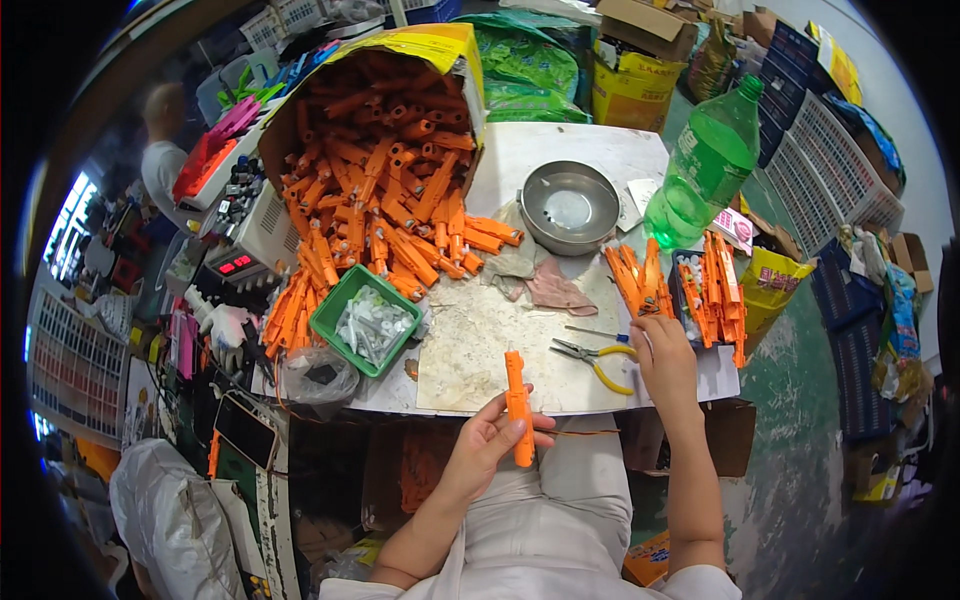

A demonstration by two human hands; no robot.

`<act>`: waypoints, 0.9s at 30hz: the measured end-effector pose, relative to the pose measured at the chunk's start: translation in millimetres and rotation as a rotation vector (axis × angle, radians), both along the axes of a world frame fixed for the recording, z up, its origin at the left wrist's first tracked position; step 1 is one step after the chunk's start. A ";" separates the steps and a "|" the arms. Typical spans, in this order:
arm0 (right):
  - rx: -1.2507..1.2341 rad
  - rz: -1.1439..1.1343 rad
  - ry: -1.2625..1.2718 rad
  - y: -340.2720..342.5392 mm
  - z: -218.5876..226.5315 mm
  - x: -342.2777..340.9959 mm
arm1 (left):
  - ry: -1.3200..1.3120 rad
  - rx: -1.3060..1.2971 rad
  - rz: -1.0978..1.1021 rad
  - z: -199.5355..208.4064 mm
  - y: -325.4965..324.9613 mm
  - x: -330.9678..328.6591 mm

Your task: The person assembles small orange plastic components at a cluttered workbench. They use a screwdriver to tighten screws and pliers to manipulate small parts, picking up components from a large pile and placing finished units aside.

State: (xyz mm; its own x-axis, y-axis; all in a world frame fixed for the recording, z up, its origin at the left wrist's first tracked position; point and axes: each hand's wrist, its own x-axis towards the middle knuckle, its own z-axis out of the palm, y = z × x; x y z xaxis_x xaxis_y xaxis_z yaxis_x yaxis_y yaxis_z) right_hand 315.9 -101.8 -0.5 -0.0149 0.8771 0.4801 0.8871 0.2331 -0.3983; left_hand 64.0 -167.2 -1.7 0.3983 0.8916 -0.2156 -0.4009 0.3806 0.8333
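My left hand [485, 440], just off the table's front edge, grips a long orange plastic housing [518, 410] upright between thumb and fingers. A thin wire runs rightward from beside that hand. My right hand [665, 365] is at the near end of a small pile of orange housings [638, 278], its fingers bent together. What they grip, if anything, is hidden. Left of those fingers lies a thin screwdriver [592, 332], its handle end close to them. Pliers with yellow handles [600, 362] rest just below it.
A yellow sack [455, 45] spills many orange housings [375, 190] across the table's left. A green basket [335, 335] holds small pale parts. Farther back stand a metal bowl [570, 205] and a green bottle [705, 160]. More housings [715, 290] fill a box at right; cloths [555, 288] lie mid-table.
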 end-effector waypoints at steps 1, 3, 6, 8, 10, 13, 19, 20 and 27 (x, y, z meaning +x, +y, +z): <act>0.025 -0.040 -0.073 2.4 -10.7 3.5 | -0.007 0.004 -0.001 -2.1 -1.1 -1.5; -0.053 -0.051 -0.176 4.2 -25.6 9.8 | -0.009 0.005 -0.019 -2.8 -2.3 -3.3; -0.100 -0.026 -0.210 8.5 -34.7 13.7 | 0.009 0.010 -0.059 -1.1 -1.5 -5.5; -0.134 -0.017 -0.116 8.6 -33.2 11.8 | 0.014 0.025 -0.084 -0.8 -1.1 -5.8; -0.191 -0.028 0.060 2.5 -23.8 7.0 | 0.024 0.029 -0.090 2.3 -1.4 -5.9; -0.403 0.218 0.586 -25.1 21.8 -15.2 | 0.049 0.032 -0.077 -0.5 -1.2 -8.8; -0.282 0.260 0.462 -58.8 30.4 -34.7 | 0.068 0.035 -0.085 -5.1 2.4 -10.6; -0.278 0.250 0.455 -60.7 28.4 -35.1 | 0.064 0.033 -0.085 -5.7 2.5 -10.7; -0.357 0.226 0.492 -62.2 35.8 -39.2 | 0.042 0.010 -0.126 -7.9 2.2 -14.0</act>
